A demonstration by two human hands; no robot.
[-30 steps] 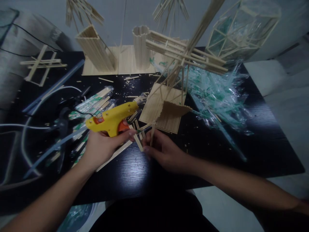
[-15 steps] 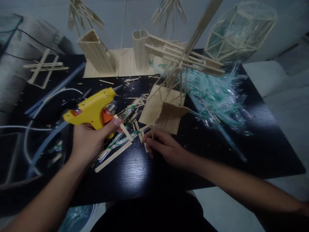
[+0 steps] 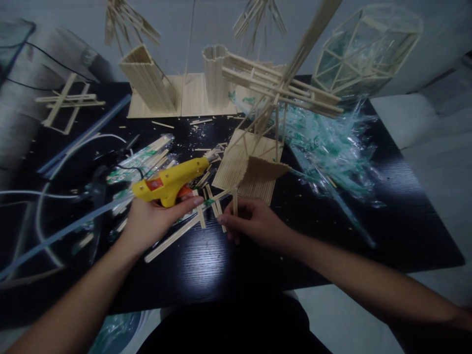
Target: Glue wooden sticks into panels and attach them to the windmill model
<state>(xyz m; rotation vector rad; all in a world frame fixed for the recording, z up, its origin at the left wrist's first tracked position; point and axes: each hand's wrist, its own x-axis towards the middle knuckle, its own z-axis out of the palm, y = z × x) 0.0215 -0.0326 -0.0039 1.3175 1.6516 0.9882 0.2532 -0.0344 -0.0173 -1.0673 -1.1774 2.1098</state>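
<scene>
My left hand grips a yellow glue gun with an orange trigger, its nozzle pointing right toward a flat panel of wooden sticks. My right hand is closed in a pinch on a short upright wooden stick at the panel's near corner. Loose sticks lie on the black table between the two hands. A tall stick frame rises from the panel.
Stick models stand at the back: a triangular tower, a round tube, a faceted dome. Crumpled clear wrappers lie at right. Cables and a blue rod lie at left, with a stick grid beyond. The black table's edge runs at right.
My left hand swung the glue gun out to the left and up, then brought it back down so the nozzle points toward the panel. My right hand kept pinching the stick.
</scene>
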